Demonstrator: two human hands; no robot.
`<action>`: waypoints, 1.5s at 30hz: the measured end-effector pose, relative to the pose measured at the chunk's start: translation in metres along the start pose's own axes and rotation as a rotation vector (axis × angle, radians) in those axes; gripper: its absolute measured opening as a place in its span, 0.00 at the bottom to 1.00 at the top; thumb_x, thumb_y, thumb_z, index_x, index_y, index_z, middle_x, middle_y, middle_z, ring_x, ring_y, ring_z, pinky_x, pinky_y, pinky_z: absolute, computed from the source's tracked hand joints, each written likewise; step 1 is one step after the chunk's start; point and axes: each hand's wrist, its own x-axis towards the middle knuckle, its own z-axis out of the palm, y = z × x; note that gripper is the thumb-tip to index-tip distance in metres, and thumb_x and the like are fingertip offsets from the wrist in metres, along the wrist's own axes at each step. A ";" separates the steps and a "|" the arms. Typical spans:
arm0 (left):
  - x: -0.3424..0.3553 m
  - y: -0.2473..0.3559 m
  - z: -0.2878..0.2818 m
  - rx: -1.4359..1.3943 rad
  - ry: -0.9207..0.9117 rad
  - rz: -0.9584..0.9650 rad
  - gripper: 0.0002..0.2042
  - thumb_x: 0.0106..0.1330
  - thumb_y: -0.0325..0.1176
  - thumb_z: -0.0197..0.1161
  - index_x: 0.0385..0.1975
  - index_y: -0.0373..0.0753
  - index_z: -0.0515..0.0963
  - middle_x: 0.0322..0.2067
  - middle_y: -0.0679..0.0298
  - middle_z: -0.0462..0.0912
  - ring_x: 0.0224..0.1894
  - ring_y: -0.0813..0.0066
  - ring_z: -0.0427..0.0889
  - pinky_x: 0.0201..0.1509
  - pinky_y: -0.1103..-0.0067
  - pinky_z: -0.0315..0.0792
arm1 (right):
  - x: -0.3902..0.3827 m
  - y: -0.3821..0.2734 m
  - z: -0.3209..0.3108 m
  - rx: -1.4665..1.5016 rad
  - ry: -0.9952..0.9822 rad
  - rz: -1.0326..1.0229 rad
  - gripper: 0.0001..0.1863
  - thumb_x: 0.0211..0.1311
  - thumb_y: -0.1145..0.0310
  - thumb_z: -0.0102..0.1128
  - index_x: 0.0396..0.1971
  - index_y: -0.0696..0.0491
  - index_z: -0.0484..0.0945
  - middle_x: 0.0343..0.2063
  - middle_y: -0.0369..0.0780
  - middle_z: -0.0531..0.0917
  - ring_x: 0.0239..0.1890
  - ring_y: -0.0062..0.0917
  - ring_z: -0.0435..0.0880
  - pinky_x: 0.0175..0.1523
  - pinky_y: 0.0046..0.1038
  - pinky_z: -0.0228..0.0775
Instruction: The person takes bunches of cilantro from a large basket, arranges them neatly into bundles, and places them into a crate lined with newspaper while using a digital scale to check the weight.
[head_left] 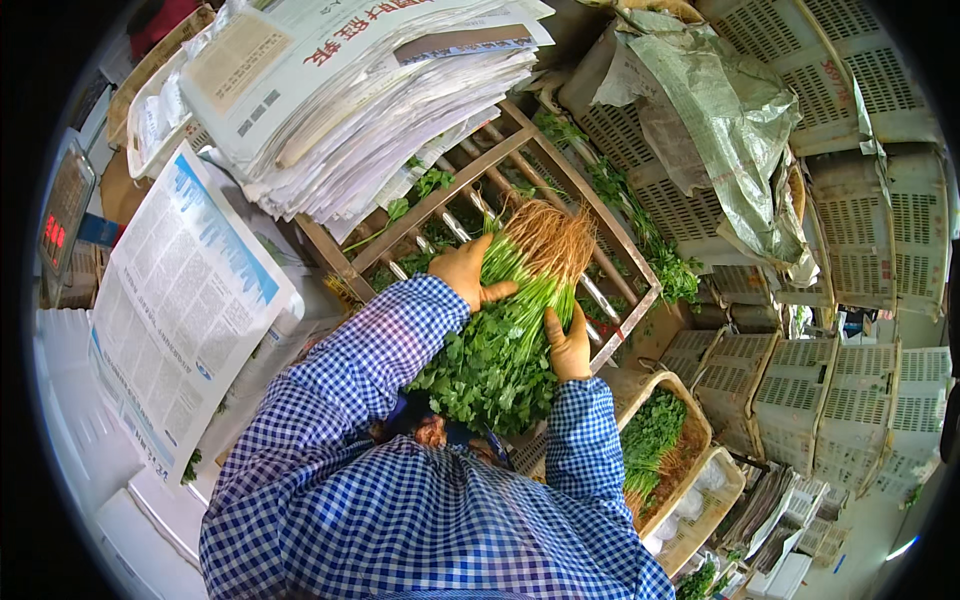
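A large bunch of cilantro (495, 370) lies between my two gloved hands, its brown roots pointing away from me and its leaves toward my body. My left hand (465, 272), in a tan glove, wraps the left side of the stems with the thumb across them. On the right, my right hand (569, 342) grips the stems' other side, thumb up along them. Beneath the roots is a slatted metal rack (485, 165) with loose green sprigs lying among its bars. Parts of the fingers are hidden behind the bunch.
A thick stack of newspapers (370, 100) rises at the far left of the rack. Another newspaper sheet (180, 310) hangs at the left. More rooted cilantro fills a crate (655, 450) by my right elbow. Stacked plastic crates (850, 225) line the right, some under a plastic sheet (715, 110).
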 end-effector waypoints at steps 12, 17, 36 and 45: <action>-0.051 0.024 0.012 -0.516 0.104 -0.106 0.54 0.58 0.57 0.71 0.75 0.32 0.48 0.73 0.40 0.56 0.75 0.47 0.58 0.78 0.62 0.56 | -0.016 -0.055 -0.018 0.137 -0.138 -0.078 0.49 0.64 0.52 0.69 0.74 0.61 0.53 0.65 0.51 0.72 0.68 0.37 0.71 0.70 0.35 0.63; -0.064 0.023 0.018 -0.407 0.168 -0.359 0.52 0.62 0.58 0.69 0.76 0.34 0.48 0.75 0.43 0.53 0.76 0.48 0.55 0.78 0.60 0.55 | -0.003 -0.017 -0.018 -0.206 -0.151 -0.018 0.49 0.65 0.50 0.69 0.74 0.62 0.52 0.68 0.57 0.68 0.70 0.43 0.69 0.72 0.36 0.62; -0.059 -0.018 0.038 -0.439 0.181 -0.336 0.53 0.52 0.48 0.81 0.71 0.26 0.56 0.66 0.39 0.68 0.67 0.48 0.71 0.73 0.66 0.65 | 0.003 -0.112 -0.015 -0.678 0.100 -0.664 0.33 0.60 0.63 0.71 0.64 0.56 0.73 0.60 0.55 0.78 0.58 0.48 0.81 0.62 0.43 0.73; -0.049 -0.022 0.046 -0.452 0.174 -0.207 0.46 0.55 0.47 0.79 0.67 0.29 0.61 0.60 0.46 0.76 0.61 0.56 0.77 0.68 0.67 0.71 | 0.055 -0.112 0.066 -0.904 -0.272 -0.602 0.20 0.52 0.61 0.71 0.47 0.51 0.87 0.62 0.44 0.79 0.66 0.42 0.73 0.68 0.42 0.68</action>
